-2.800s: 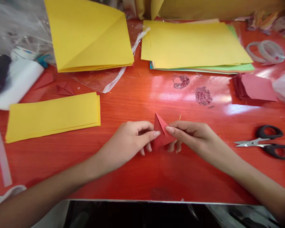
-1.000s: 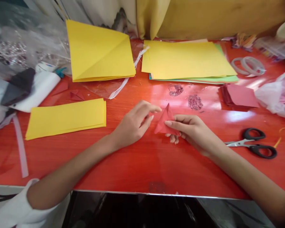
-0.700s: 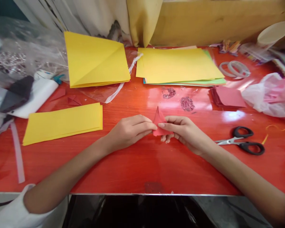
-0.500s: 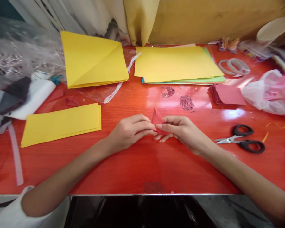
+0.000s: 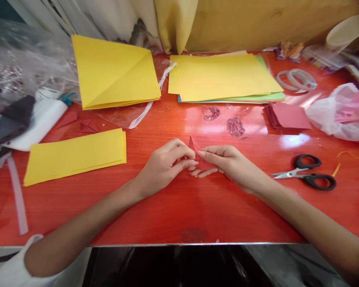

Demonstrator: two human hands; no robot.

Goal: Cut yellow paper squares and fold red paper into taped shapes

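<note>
Between my two hands, just above the red table, is a small folded piece of red paper (image 5: pixel 193 144) with its pointed tip upward. My left hand (image 5: pixel 170 161) pinches its left side, thumb and fingers closed on the edge. From the other side my right hand (image 5: pixel 223 158) grips it, thumb on the front face and fingers behind and below. The fingers cover much of the lower part. Folded red paper pieces (image 5: pixel 89 126) lie farther left, and a stack of red paper squares (image 5: pixel 288 115) sits to the right.
Black-handled scissors (image 5: pixel 305 173) lie right of my right hand. Yellow paper strips (image 5: pixel 76 156) are at left. Behind stand folded yellow sheets (image 5: pixel 116 73) and a pile of coloured paper (image 5: pixel 224 77). Tape rolls (image 5: pixel 297 81) and a white-pink plastic bag (image 5: pixel 342 113) are at right.
The folded red paper has tilted and its tip has shifted slightly left. My left fingers have curled more around its left edge. My right hand keeps its grip.
</note>
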